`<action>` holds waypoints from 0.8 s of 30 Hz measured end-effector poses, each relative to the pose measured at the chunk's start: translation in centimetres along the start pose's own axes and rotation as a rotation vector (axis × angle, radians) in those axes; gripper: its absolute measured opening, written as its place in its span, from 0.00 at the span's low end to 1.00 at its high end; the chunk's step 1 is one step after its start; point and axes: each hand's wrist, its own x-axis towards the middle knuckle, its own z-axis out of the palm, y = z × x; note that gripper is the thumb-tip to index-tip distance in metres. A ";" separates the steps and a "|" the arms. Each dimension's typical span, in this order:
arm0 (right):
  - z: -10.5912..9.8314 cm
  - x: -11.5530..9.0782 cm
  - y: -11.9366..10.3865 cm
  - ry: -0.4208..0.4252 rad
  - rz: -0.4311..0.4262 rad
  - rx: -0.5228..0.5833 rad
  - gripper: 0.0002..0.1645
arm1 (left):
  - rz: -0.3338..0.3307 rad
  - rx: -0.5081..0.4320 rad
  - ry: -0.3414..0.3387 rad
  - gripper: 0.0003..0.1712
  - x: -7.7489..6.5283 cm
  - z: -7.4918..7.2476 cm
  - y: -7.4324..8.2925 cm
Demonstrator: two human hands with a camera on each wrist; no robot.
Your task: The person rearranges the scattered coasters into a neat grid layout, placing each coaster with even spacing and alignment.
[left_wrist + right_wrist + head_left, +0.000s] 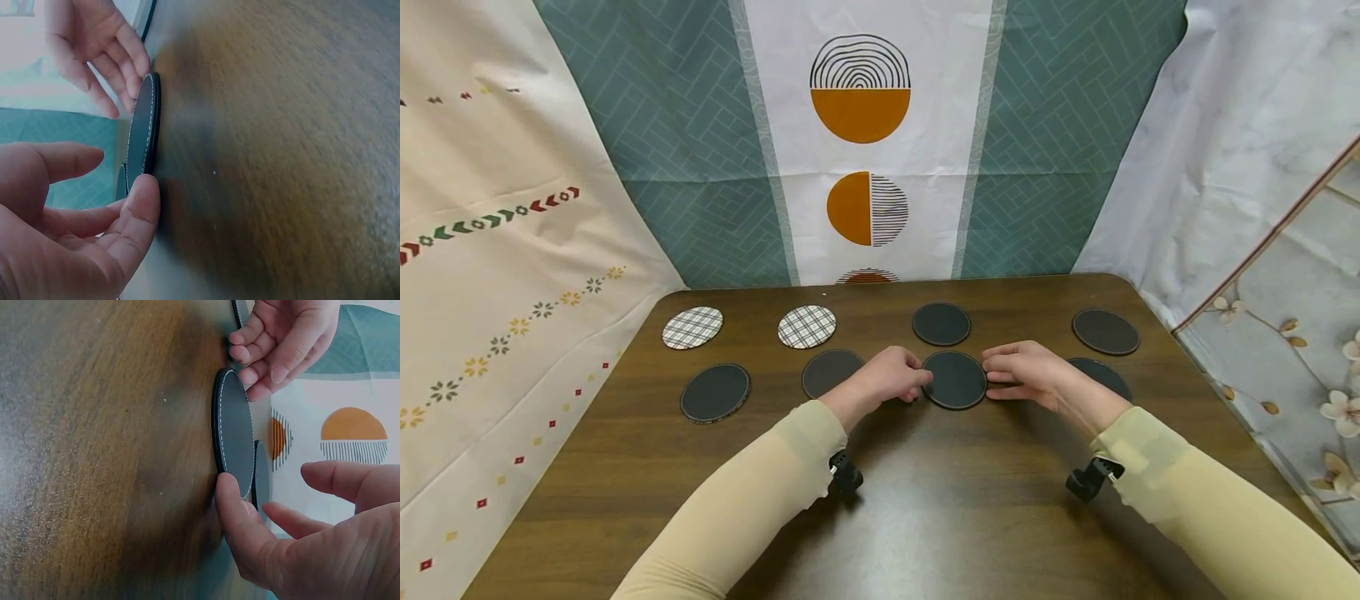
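A round black coaster [955, 381] with pale stitching round its rim lies flat on the brown table. At its left edge, the fingertips of my left hand [886, 375] touch the rim. My right hand [1024, 372] is at the opposite edge, fingers extended and touching or almost touching it. Both wrist views show the coaster [142, 128] edge-on, with a thick dark side; whether it is one piece or stacked pieces I cannot tell. Just behind it lies another black coaster [942, 323].
Two plaid coasters [807, 326] lie at the back left. More dark coasters lie at the left [716, 392], beyond my left forearm [832, 371], and at the right [1105, 332], one partly behind my right hand. A patterned curtain [865, 158] hangs behind the table [925, 517].
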 end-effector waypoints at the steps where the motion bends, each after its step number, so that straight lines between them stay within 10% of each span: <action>1: 0.0 0.0 0.0 -0.002 -0.001 -0.002 0.37 | -0.002 0.005 0.000 0.19 0.0 0.0 -0.1; 24: -1.0 0.5 -0.5 -0.011 -0.007 -0.108 0.39 | 0.012 0.119 0.041 0.15 0.9 -0.8 -0.5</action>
